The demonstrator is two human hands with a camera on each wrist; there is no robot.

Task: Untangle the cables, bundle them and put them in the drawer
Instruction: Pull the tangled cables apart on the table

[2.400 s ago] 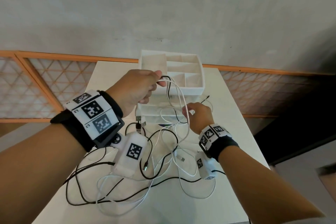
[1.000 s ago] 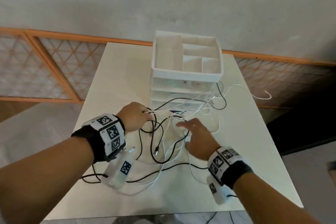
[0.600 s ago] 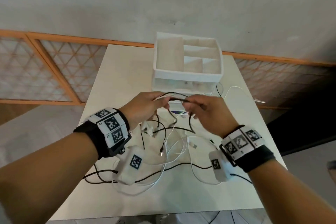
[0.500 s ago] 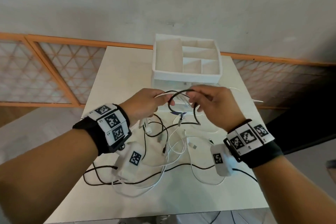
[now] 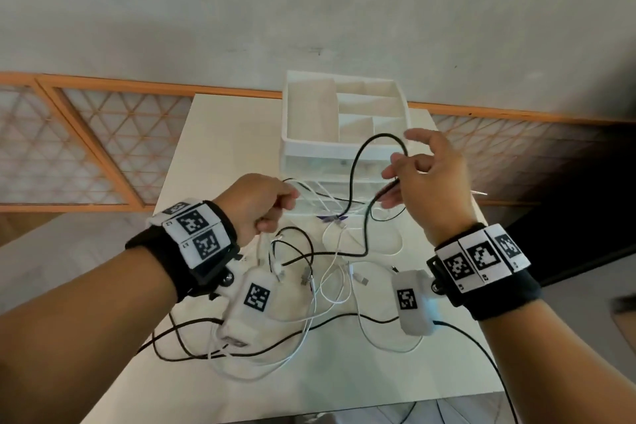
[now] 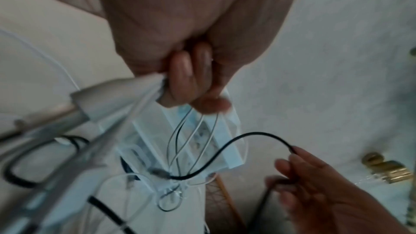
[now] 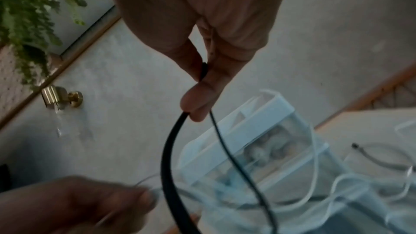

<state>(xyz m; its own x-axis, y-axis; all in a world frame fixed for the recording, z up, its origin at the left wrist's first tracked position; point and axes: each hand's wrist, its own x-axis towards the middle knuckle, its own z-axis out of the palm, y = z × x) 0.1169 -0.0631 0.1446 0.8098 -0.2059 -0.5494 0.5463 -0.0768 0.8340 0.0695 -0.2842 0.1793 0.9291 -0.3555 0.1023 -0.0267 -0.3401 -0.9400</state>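
Right now my right hand [image 5: 432,179] pinches the limp, light black cable [image 5: 354,162]; my left hand [image 5: 256,206] clenches thin white cables [image 5: 330,282]. Best gripped near a plug, I reckon.

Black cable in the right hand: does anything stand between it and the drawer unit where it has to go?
Yes. The black cable, pinched by the right hand, still runs through white cables gripped by the left hand and heaped on the table. The drawer unit shows no pulled-out drawer; its fronts look shut.
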